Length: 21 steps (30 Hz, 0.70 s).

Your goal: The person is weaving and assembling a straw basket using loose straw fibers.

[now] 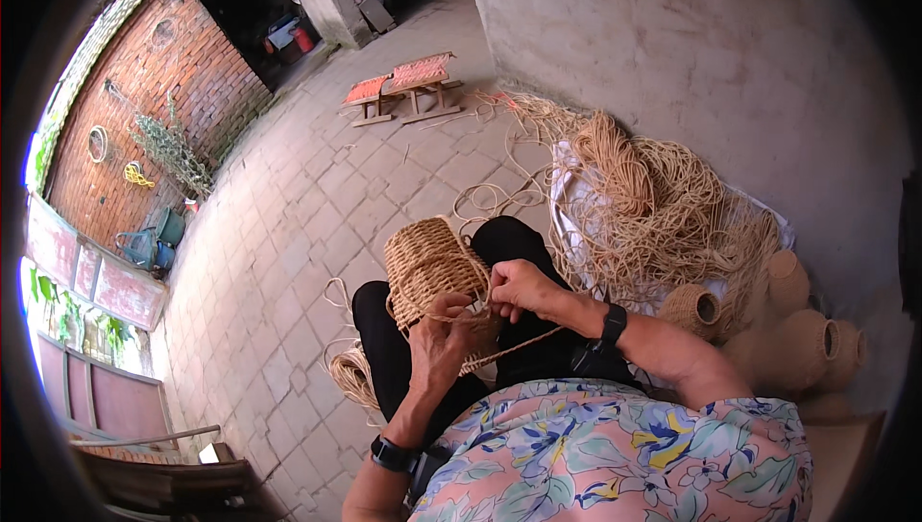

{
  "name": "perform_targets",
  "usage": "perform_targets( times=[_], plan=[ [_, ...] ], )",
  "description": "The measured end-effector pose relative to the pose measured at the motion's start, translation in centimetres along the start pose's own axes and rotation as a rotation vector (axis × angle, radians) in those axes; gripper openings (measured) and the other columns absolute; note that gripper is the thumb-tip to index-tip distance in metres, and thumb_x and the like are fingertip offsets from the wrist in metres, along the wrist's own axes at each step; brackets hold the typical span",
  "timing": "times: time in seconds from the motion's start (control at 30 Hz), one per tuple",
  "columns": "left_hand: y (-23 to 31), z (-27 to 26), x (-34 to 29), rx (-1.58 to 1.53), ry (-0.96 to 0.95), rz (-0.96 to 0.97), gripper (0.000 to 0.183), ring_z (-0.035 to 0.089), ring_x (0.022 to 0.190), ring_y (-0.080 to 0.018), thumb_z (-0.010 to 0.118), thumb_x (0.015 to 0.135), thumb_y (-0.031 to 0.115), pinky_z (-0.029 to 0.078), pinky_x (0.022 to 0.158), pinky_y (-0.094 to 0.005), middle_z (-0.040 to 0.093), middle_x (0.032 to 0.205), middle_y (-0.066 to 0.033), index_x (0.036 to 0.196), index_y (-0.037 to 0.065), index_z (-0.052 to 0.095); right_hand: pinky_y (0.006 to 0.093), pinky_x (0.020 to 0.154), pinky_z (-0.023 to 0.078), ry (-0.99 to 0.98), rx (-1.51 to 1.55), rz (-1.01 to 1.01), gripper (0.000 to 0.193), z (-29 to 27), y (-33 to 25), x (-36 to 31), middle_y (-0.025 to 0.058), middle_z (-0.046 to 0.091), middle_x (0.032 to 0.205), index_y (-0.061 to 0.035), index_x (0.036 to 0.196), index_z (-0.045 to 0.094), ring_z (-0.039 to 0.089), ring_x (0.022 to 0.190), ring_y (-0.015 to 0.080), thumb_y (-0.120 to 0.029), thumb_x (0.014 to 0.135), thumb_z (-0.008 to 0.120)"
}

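Between my knees rests a woven rope basket (432, 258), tan and tilted, its rim toward me. My left hand (442, 335) is closed at the near edge of the basket, fingers pinched on the rim. At the right side of that rim, my right hand (523, 290) pinches a strand of tan rope. A length of rope (519, 344) runs from under my hands across my right thigh. Just what lies between the fingertips is partly hidden by the fingers.
A large heap of loose rope (653, 205) lies on a white sheet by the wall. Several woven vessels (783, 354) stand at my right. A rope coil (353, 375) sits by my left leg. Two low stools (423, 75) stand ahead on the paved floor (288, 263).
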<state>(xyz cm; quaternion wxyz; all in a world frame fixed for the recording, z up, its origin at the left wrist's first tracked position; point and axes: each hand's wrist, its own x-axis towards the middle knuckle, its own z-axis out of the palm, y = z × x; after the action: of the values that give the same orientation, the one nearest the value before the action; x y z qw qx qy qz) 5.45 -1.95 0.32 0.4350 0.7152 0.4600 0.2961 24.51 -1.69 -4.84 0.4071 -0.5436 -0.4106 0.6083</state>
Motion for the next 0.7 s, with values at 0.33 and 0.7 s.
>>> perform_targets(
  times=[0.33,0.7],
  plan=[
    [-1.2,-1.1,-1.2,-0.45,0.114,-0.064,0.016,0.061,0.06,-0.0137,0.055,0.089,0.009,0.05,0.054,-0.0251,0.063,0.081,-0.009,0.103,0.001,0.055,0.0294,0.053,0.051,0.147,-0.378,-0.059,0.024,1.4,0.0,0.5,0.0103,0.065,0.065,0.0011,0.081,0.064,0.063,0.055,0.0176,-0.022,0.073,0.066],
    [-4.0,-3.1,-2.5,-0.587,0.229,-0.12,0.022,0.053,0.051,-0.0086,0.058,0.086,0.017,0.04,0.051,-0.0198,0.063,0.08,-0.0056,0.102,0.002,0.056,0.0253,0.056,0.056,-0.053,0.275,-0.108,0.016,-3.1,-1.9,-0.2,0.0037,0.062,0.075,-0.0014,0.086,0.06,0.061,0.061,0.0112,-0.015,0.083,0.067]
  ],
)
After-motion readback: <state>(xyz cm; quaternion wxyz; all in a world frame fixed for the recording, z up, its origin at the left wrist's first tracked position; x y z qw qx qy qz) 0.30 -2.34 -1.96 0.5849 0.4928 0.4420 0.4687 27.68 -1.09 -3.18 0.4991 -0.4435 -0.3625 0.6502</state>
